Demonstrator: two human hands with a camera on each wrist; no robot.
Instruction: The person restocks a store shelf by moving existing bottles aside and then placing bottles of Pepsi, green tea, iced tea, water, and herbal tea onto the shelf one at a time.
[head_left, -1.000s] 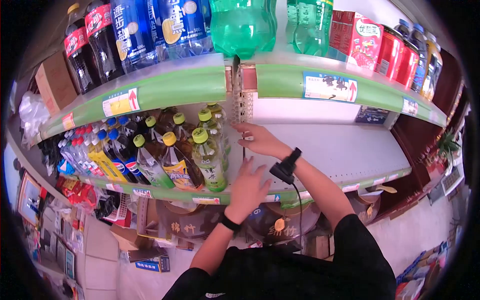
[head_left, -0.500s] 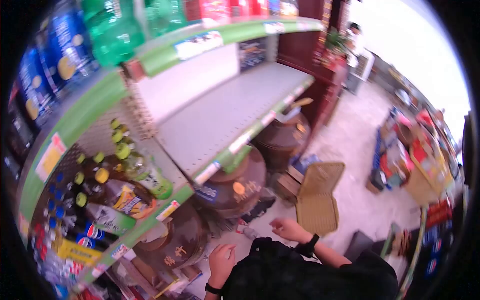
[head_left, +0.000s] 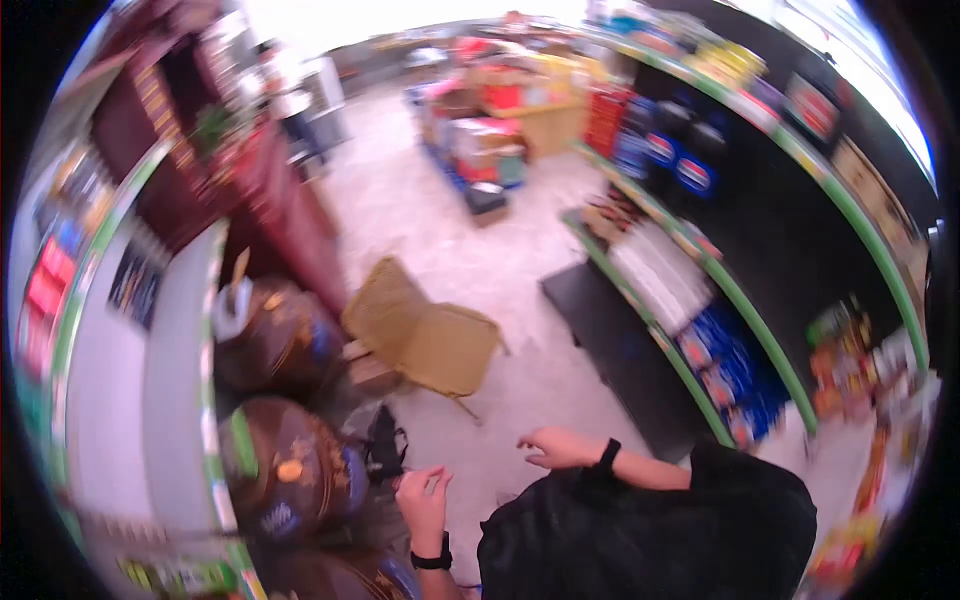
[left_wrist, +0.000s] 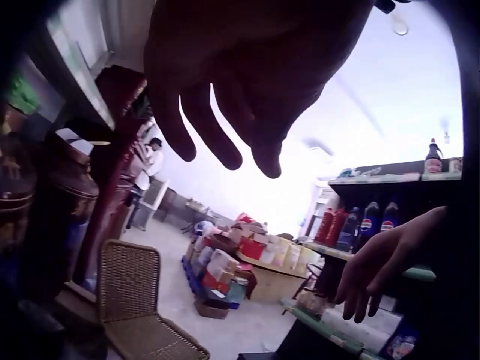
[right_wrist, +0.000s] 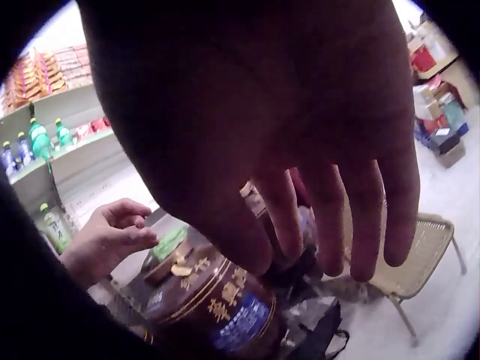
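Note:
My left hand (head_left: 424, 500) hangs in the air low in the head view, beside the brown jars, fingers relaxed and holding nothing. To its right my right hand (head_left: 556, 447) hovers above the pale floor, also free of any object. In the right wrist view the right hand's fingers (right_wrist: 364, 217) point down, loosely spread. Nearest to the left hand stands a large brown jar (head_left: 290, 440) with gold lettering. A woven chair (head_left: 450, 350) is ahead of both hands.
On the left runs a shelf (head_left: 180, 380) with a green edge. A dark shelf unit with cola bottles (head_left: 695, 175) lines the right side. Farther off are a pile of boxes (head_left: 490, 150) and a person (head_left: 285, 100). A black bag (head_left: 383, 445) lies near the jars.
The head view has swung right, from the bottle shelf to the aisle. Both hands have drawn back from the shelf, where they were beside the green-capped bottles, and now hang near the body.

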